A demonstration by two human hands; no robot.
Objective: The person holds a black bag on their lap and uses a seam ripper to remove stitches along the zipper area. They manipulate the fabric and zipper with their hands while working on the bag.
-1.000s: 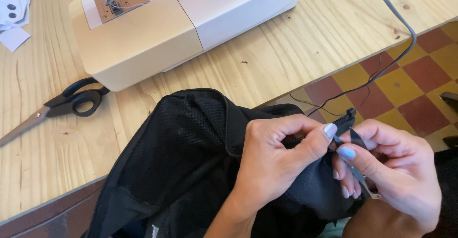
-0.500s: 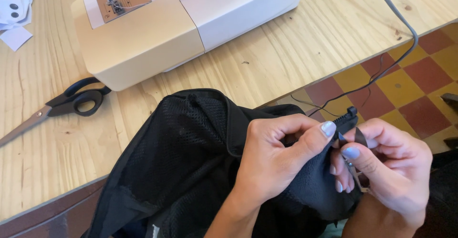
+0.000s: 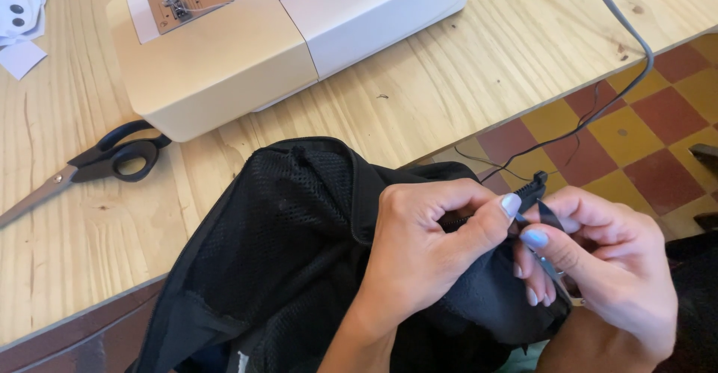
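A black mesh garment (image 3: 292,253) lies over the wooden table's front edge and my lap. My left hand (image 3: 430,246) pinches its black zipper end (image 3: 532,190) between thumb and forefinger. My right hand (image 3: 606,268) meets it from the right, fingertips closed on a small dark piece at the same zipper end, with a thin metal tool partly hidden under its fingers. Both hands touch each other at the fingertips.
A white and cream sewing machine (image 3: 247,44) stands at the back of the wooden table (image 3: 464,81). Black-handled scissors (image 3: 90,167) lie at the left. A grey cable (image 3: 636,51) runs off the table over the red and yellow tiled floor (image 3: 636,149). White paper scraps (image 3: 19,22) sit far left.
My fingers have shifted slightly on the zipper end, drawing it a little closer together. The garment, scissors and machine stay where they were.
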